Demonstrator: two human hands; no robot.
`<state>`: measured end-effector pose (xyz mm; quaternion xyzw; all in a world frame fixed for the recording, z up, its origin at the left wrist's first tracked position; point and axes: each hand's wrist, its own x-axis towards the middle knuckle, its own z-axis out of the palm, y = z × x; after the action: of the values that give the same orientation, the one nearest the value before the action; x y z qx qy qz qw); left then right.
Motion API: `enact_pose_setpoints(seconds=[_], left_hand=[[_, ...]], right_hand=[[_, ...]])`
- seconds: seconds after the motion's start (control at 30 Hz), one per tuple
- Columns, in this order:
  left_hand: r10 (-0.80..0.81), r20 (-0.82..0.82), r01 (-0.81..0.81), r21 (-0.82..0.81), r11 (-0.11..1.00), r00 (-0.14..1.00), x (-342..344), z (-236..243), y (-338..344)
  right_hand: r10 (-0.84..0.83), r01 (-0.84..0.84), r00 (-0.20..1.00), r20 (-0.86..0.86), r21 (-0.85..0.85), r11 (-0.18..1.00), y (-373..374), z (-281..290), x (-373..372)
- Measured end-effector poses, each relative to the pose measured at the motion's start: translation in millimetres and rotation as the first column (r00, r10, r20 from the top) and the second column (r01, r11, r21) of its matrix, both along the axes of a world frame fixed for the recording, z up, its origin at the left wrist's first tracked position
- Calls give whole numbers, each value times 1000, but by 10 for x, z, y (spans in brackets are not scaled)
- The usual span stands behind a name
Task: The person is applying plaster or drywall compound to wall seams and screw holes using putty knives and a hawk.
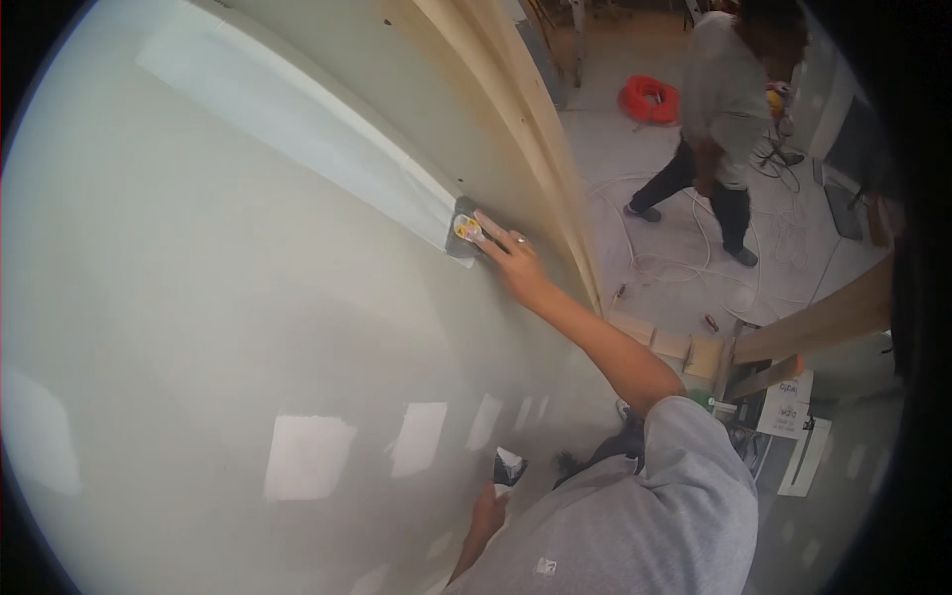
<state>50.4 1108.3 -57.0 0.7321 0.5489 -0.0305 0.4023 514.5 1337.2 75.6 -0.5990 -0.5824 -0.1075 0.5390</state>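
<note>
My right hand (pixel 516 258) reaches up the grey wall board (pixel 228 278) and grips a wide dark scraper blade (pixel 455 245) with a yellow-and-white handle. The blade lies on a long white band of filler (pixel 278 129) beside the edge of a wooden frame (pixel 545 149). Low in the view, my left hand (pixel 488 514) is closed on a second filling knife (pixel 511 466) with white compound on its blade. Square white filler patches (pixel 307 456) dot the board below.
A person (pixel 724 109) walks at the upper right over a floor with loose white cables (pixel 704 238). A red coiled hose (pixel 650 99) lies behind them. Timber offcuts (pixel 704 355), a wooden beam (pixel 813 312) and boxes (pixel 788 397) are at the right.
</note>
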Motion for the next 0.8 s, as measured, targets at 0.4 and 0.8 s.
enact_pose_setpoints(seconds=[0.4, 0.8], left_hand=[[-129, -104, 136, 66, 988, 986, 38, -74, 226], [-133, 32, 131, 75, 989, 991, -7, -253, 249]], right_hand=[[-37, 43, 998, 54, -123, 991, -524, -249, -102], [-98, 92, 981, 165, 42, 995, -176, 1544, 79]])
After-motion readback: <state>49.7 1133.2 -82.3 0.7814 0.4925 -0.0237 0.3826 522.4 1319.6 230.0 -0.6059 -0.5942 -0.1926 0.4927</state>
